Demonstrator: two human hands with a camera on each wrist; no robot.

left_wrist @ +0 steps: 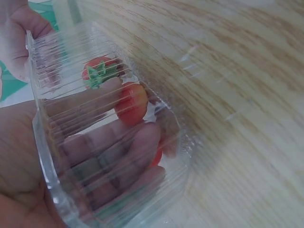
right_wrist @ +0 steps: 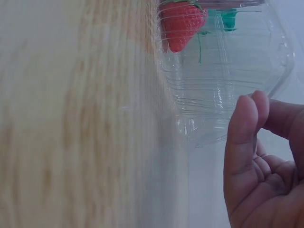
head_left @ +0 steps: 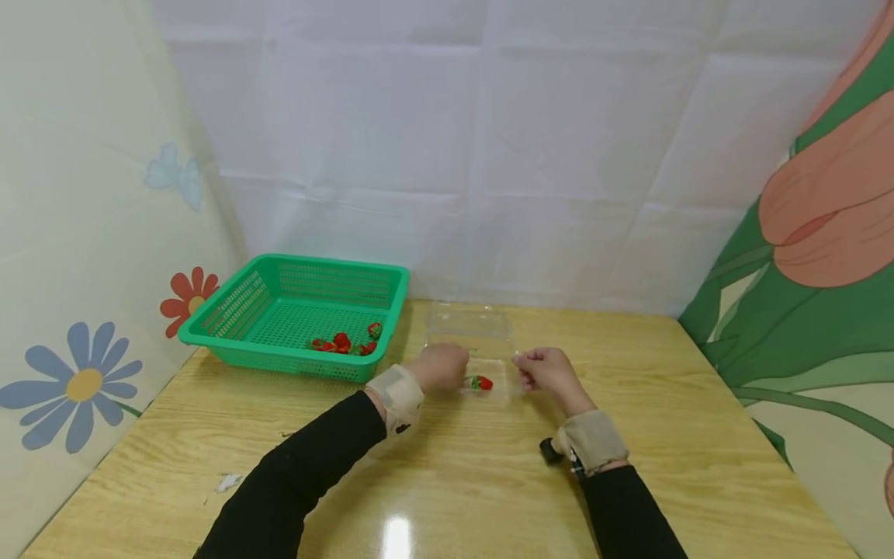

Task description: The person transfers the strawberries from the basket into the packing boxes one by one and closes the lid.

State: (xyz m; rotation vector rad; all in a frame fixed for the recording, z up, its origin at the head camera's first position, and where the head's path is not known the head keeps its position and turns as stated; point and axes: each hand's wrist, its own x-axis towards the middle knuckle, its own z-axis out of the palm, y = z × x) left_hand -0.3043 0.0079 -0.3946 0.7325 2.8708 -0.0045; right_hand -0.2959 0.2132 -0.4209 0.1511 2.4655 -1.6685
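— Where do we see the left hand (head_left: 440, 367) now?
— We see it inside the clear box (head_left: 499, 374), at its left side. From the left wrist view, we look through the ribbed plastic wall: the thumb and the fingers are curled around one strawberry (left_wrist: 132, 103), so the grip is narrow. Whether this fruit touches the floor of the box, we cannot tell.
— And do other fruits lie there?
— Yes. A leafy strawberry (head_left: 484, 383) lies in the box to the right of this hand, its red tip toward the right. Under the fingers we notice also a small red part (left_wrist: 156, 157), mostly hidden.
— What does the right hand (head_left: 548, 370) do?
— It pinches the edge of the box at the right side, thumb and forefinger close together. The lid (head_left: 469, 320) is folded back, behind the box.
— What else do we have on the wooden table (head_left: 475, 481)?
— To the left is the green basket (head_left: 279, 354), with several strawberries (head_left: 342, 341) gathered in its near right corner. Behind everything we see a white sheet (head_left: 349, 116), and at the right a cloth with large painted flowers (head_left: 824, 194).
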